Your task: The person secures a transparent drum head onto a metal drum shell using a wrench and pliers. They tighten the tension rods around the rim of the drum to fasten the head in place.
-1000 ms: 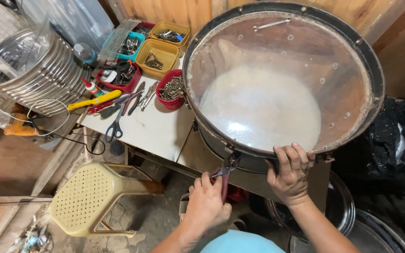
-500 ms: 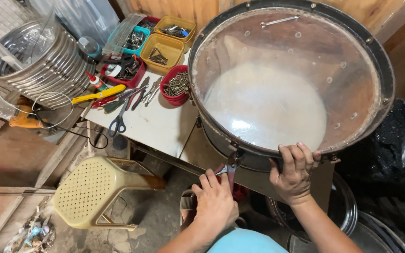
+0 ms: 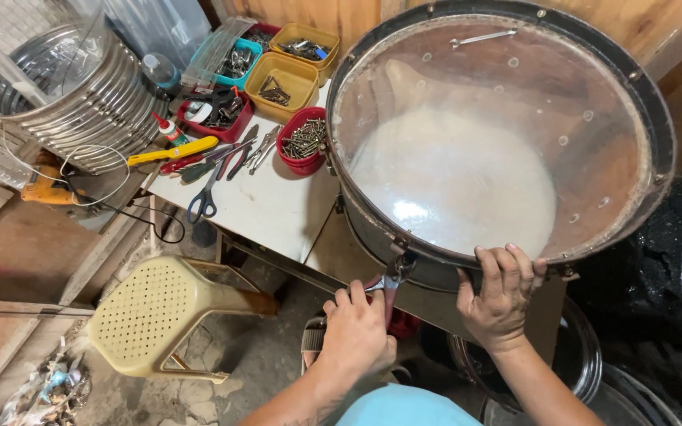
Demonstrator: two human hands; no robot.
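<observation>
A big drum (image 3: 499,158) with a clear skin and a dark metal hoop rests on a white table (image 3: 266,209). My left hand (image 3: 357,331) grips red-handled pliers (image 3: 388,282), whose jaws meet a tension lug on the drum's near rim. My right hand (image 3: 503,296) clasps the hoop at the near edge, fingers curled over the rim. A small wrench (image 3: 479,37) lies on the skin at the far side.
A red bowl of screws (image 3: 303,140), yellow and teal parts trays (image 3: 282,77), scissors (image 3: 203,197) and hand tools lie on the table's left half. Stacked metal rings (image 3: 80,99) and a drill (image 3: 41,185) sit at far left. A yellow plastic stool (image 3: 155,315) stands below.
The view has shifted slightly. My left hand has brought the pliers up to the lug on the drum's rim. My right hand keeps its hold on the hoop.
</observation>
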